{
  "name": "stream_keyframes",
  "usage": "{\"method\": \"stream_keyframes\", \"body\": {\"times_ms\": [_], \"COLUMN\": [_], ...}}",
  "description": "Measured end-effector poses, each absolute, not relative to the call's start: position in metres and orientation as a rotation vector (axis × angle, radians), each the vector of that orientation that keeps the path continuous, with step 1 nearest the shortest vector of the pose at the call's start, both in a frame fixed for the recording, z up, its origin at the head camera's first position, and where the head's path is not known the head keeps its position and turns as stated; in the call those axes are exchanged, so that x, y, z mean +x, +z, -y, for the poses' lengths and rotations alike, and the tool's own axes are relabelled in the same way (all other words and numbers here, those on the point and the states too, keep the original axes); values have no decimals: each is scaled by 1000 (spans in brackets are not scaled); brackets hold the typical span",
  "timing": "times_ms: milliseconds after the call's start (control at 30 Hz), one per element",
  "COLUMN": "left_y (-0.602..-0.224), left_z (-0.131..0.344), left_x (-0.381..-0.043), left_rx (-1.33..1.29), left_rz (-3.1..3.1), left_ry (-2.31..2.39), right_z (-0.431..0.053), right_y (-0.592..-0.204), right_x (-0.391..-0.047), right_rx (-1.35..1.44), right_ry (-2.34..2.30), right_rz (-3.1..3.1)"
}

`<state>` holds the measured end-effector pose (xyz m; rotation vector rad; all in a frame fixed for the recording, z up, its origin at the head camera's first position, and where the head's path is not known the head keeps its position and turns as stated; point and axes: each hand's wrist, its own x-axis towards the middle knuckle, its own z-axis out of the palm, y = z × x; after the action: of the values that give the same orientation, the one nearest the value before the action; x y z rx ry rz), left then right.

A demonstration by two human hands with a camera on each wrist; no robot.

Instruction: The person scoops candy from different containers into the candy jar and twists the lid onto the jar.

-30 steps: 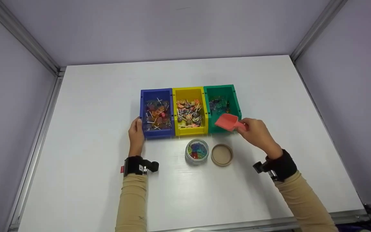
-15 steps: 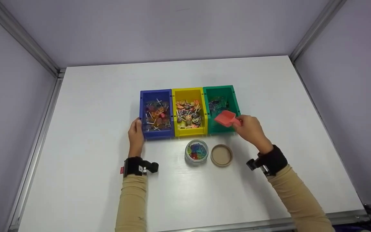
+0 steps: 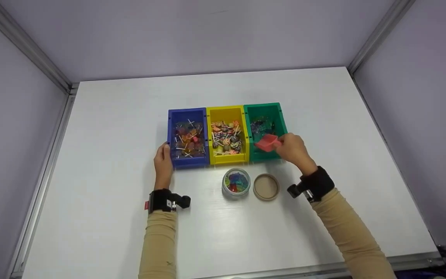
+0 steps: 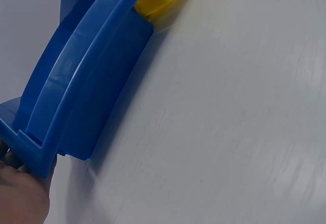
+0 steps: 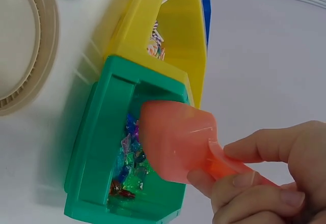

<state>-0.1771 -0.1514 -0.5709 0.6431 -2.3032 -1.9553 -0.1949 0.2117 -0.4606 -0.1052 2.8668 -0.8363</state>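
Observation:
My right hand (image 3: 294, 149) grips the handle of a pinkish-red plastic scoop (image 3: 267, 143), its bowl over the front part of the green bin (image 3: 265, 155). Below the scoop, clear blue, green and purple pieces (image 5: 133, 155) lie in that bin. My left hand (image 3: 163, 164) holds the left side of the blue bin (image 3: 189, 162), near its front corner; the left wrist view hides part of the fingers behind the bin. An uncapped jar (image 3: 236, 193) with similar colourful pieces stands before the bins, a round beige lid (image 3: 266, 187) beside it.
Between the blue and green bins sits a yellow bin (image 3: 229, 158) of striped lollipops (image 3: 227, 135). Lollipops with orange and dark heads (image 3: 189, 137) fill the blue bin. Panels enclose the white table (image 3: 110, 128) at the back and sides.
My right hand has moved left and slightly away from me, carrying the scoop a little farther in over the green bin. The left hand stays at the blue bin.

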Motion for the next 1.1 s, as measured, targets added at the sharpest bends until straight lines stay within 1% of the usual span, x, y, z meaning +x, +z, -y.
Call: {"method": "stream_keyframes", "body": {"times_ms": [333, 833, 1100], "left_y": [-570, -571, -570], "left_z": [152, 151, 154], "left_x": [-176, -176, -176], "left_rx": [640, 634, 617], "left_rz": [2273, 2304, 2322], "left_ry": [-1991, -1967, -1958], "right_z": [-207, -195, -184], "right_y": [-463, -464, -465], "right_x": [-203, -216, -222], "right_rx": [-87, 153, 227], "right_ry": [-819, -717, -630], "right_rz": [-2815, -2697, -2693]}}
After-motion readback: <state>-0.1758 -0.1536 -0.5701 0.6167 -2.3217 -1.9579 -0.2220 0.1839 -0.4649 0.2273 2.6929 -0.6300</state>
